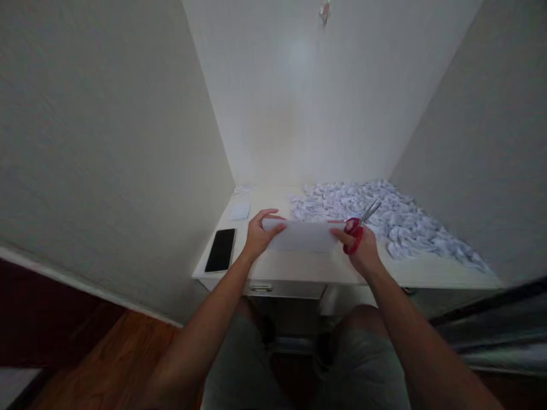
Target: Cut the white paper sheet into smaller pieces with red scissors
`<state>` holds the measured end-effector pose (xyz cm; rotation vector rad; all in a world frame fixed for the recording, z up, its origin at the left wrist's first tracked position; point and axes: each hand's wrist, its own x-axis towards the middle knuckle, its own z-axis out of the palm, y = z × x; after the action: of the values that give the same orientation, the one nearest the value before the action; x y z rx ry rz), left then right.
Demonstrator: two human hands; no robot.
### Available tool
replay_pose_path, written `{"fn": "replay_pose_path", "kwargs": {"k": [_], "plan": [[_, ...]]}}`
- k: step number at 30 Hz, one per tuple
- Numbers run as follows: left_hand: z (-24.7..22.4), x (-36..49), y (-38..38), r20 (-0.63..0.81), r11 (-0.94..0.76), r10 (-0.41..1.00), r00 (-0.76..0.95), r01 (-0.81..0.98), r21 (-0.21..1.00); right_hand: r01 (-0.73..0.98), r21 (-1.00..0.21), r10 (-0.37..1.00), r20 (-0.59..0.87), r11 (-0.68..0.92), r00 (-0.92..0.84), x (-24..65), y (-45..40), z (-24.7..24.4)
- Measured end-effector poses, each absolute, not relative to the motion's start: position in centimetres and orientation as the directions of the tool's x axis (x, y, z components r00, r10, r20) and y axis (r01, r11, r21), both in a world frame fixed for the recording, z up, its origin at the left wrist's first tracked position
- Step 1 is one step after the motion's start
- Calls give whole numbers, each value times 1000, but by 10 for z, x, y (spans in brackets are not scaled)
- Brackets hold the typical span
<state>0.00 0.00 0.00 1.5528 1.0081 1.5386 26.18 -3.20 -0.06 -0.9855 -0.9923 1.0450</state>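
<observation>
Where I have the left hand [257, 233] and right hand [364, 246] each pinching an end, the white paper [305, 236] spans the gap between both grips, its long axis running from one to the other. Within my right grip also sit red-handled scissors [361, 221], blades angled beyond it, away from the paper.

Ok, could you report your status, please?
Left hand pinching white paper sheet; right hand holding its other end and red-handled scissors. White scraps heaped beyond.
</observation>
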Motion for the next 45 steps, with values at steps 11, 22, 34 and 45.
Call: {"fn": "replay_pose_path", "kwargs": {"k": [11, 22, 34, 45], "plan": [[8, 15, 1, 444, -439, 883, -154, 65, 896, -257, -932, 953, 197, 255, 230, 257, -25, -6], [-44, -9, 3, 122, -123, 992, 21, 33, 992, -135, -960, 942, 204, 246, 267, 263, -26, -17], [-50, -2, 9, 130, -130, 991, 10, 125, 984, -26, -978, 948, 194, 207, 251, 261, -16, -39], [-65, -1, 5, 121, -118, 992, -28, 99, 988, -262, -956, 966, 61, 128, 251, 249, -22, -41]]}}
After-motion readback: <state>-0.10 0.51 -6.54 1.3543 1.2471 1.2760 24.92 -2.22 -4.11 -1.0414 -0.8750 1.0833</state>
